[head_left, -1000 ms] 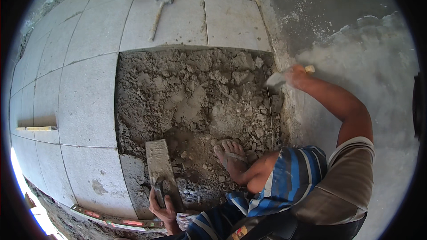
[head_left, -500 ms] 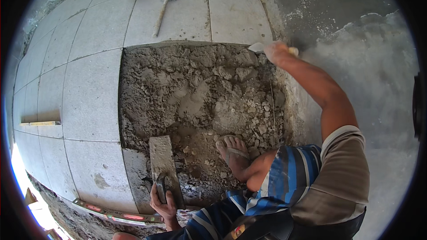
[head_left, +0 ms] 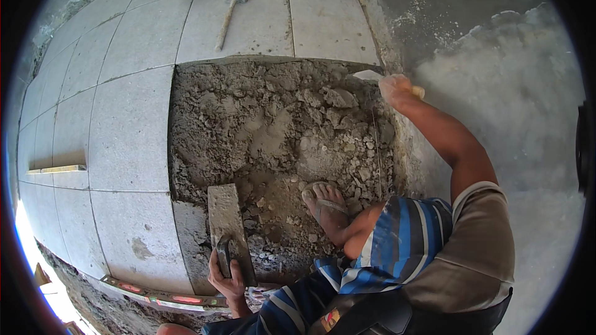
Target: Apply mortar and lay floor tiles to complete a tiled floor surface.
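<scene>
My right hand (head_left: 396, 89) is closed round the handle of a pointing trowel (head_left: 368, 75). Its pale blade points left, over the far right corner of a bed of rough grey mortar (head_left: 267, 127), just short of the laid tiles. At the near left of that bed, my left hand (head_left: 228, 278) grips the black handle of a long, mortar-caked plastering float (head_left: 225, 211). The float's flat board faces down along the mortar's edge, and its lower end reaches close to my lap. A thin string (head_left: 376, 142) runs along the right side of the bed.
Large grey floor tiles (head_left: 130, 130) border the mortar on the left and far sides. A mallet (head_left: 231, 15) lies on a far tile, and a yellow level (head_left: 57, 169) stands at the left. Another level (head_left: 155, 295) lies along the near edge. A grey wall (head_left: 528, 105) rises at right. My sandalled foot (head_left: 327, 206) stands in the mortar.
My right hand has drawn the trowel slightly toward me and to the right, off the tile edge. The left hand stays on the float, which has hardly moved.
</scene>
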A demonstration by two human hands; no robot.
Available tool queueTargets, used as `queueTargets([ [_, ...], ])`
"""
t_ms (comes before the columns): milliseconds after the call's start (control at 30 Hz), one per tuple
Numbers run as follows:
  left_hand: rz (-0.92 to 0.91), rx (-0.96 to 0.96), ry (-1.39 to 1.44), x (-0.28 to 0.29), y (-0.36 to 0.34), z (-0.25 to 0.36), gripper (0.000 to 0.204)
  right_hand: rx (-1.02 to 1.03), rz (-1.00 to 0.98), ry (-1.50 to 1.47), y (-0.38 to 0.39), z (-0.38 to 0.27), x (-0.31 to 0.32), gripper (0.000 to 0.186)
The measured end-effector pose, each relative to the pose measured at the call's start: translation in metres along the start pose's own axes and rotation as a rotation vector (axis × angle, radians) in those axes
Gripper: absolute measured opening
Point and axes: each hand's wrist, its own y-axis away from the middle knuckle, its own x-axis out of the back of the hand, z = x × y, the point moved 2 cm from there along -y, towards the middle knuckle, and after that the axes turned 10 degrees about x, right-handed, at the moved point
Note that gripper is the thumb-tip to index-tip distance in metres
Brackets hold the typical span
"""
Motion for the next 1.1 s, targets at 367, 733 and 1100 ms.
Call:
queueTargets([
  [367,0.093,0.007,0.015,0.013,0.031,-0.021,0.051,-0.077,0.064,-0.008,0.014,0.006,0.004,0.03],
  [733,0.056,-0.011,0.038,0.019,0.028,-0.026,0.049,-0.322,0.072,-0.469,0.088,-0.095,-0.022,0.023],
  [1100,-0.07,-0.104,0.034,0.011,0.019,-0.037,0.051,-0.246,0.091,-0.661,0.112,-0.145,-0.023,0.028],
])
